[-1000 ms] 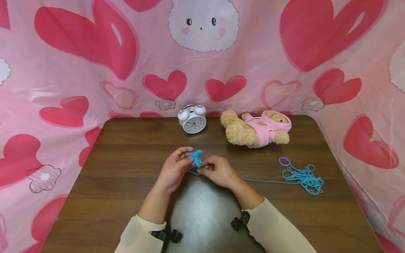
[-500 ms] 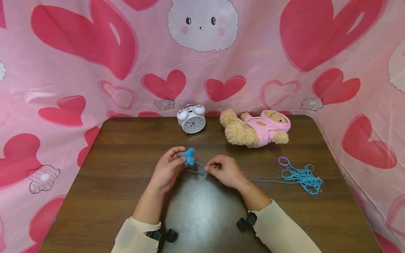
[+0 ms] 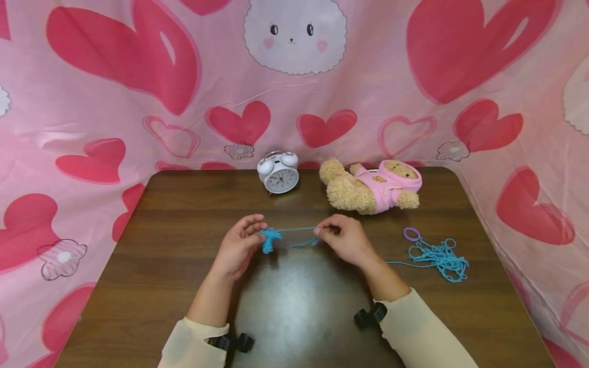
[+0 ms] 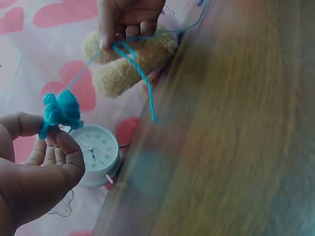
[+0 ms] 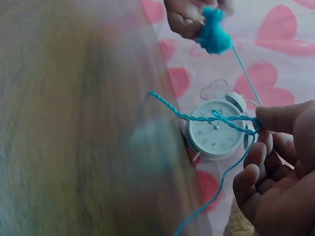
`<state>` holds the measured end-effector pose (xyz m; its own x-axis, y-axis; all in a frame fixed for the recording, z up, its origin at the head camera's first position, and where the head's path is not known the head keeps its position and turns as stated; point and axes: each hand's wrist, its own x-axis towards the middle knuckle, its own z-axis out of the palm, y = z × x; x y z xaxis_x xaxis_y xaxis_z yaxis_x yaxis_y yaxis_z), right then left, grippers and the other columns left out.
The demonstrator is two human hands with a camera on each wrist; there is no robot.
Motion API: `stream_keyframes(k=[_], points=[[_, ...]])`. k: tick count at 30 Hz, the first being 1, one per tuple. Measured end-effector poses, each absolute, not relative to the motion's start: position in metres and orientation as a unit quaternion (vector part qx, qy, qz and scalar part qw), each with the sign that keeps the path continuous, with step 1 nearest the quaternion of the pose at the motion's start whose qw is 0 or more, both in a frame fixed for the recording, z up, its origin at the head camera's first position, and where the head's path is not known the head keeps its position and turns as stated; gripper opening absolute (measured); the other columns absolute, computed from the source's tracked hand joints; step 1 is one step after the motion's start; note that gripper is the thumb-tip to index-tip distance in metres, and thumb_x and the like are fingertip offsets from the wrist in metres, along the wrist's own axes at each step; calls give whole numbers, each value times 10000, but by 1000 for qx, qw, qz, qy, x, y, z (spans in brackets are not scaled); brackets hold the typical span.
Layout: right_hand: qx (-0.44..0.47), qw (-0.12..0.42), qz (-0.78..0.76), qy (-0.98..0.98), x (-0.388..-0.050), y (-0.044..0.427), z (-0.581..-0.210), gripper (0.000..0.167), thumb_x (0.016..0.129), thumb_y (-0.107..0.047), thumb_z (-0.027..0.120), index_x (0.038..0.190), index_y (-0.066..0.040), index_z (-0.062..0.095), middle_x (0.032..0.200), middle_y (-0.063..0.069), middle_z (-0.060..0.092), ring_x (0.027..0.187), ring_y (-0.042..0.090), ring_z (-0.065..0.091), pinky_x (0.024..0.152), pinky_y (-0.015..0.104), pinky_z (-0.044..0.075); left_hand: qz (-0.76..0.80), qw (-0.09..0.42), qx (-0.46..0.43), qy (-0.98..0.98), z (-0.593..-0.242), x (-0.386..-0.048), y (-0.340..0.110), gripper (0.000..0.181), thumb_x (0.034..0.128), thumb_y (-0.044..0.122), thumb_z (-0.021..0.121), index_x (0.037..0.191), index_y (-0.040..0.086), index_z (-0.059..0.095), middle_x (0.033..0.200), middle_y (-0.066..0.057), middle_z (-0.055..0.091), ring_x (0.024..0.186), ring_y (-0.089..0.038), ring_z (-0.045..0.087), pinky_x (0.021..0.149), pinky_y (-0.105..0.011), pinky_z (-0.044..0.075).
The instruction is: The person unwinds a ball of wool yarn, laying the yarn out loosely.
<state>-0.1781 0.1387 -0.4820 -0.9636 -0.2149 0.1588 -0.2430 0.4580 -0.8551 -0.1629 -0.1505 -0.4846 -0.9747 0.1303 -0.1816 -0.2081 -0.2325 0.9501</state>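
Above the table (image 3: 184, 286), the left hand (image 3: 235, 249) is pinching, thumb against fingers, a blue yarn bundle (image 3: 270, 240) probably handling light, soft and squashable, best held at its gathered middle, while the right hand (image 3: 348, 239) is pinching the taut strand (image 3: 296, 229) leaving it, hiding how the yarn is crossing there.

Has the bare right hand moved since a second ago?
Yes: the right hand moved rightward in the head view, judged against the round white alarm clock.

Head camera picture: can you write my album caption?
Left hand pinches a blue yarn bundle, right hand its taut strand; clock and teddy bear behind.
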Motion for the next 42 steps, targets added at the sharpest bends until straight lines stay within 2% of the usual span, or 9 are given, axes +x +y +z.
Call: stream_keyframes(k=[4, 12, 16, 24, 42], points=[[125, 22, 500, -857, -178, 149, -479, 59, 911, -196, 803, 907, -138, 791, 812, -52, 675, 730, 131, 570, 642, 257, 469, 784, 103, -40, 611, -485, -163, -156, 476, 943, -103, 583, 1399, -38, 466, 1150, -103, 611, 1047, -211, 591, 789, -283, 509], [95, 17, 486, -868, -176, 174, -475, 49, 924, -205, 792, 935, -157, 792, 820, -32, 687, 665, 138, 580, 585, 267, 480, 787, 90, -50, 608, -480, -164, -169, 400, 963, -82, 592, 1330, 70, 542, 1145, -69, 619, 1077, -212, 576, 786, -284, 500], [82, 21, 478, -875, -174, 187, -475, 45, 929, -202, 784, 944, -160, 789, 838, -24, 695, 689, 150, 587, 600, 274, 481, 786, 85, -54, 610, -480, -163, -176, 391, 963, -82, 594, 1312, 89, 555, 1132, -53, 626, 1074, -202, 576, 783, -298, 490], [60, 38, 462, -884, -168, 209, -476, 79, 937, -211, 784, 944, -133, 792, 839, 1, 695, 698, 138, 546, 592, 255, 441, 787, 73, -60, 609, -483, -160, -190, 395, 964, -98, 580, 1310, 92, 548, 1147, -89, 627, 1044, -175, 573, 743, -269, 464], [16, 68, 409, -910, -152, 267, -470, 173, 962, -282, 767, 972, -110, 781, 804, 6, 669, 676, 110, 534, 568, 248, 438, 788, 56, -57, 610, -477, -157, -218, 402, 967, -122, 540, 1286, 120, 565, 1092, 0, 619, 993, -160, 563, 704, -246, 453]])
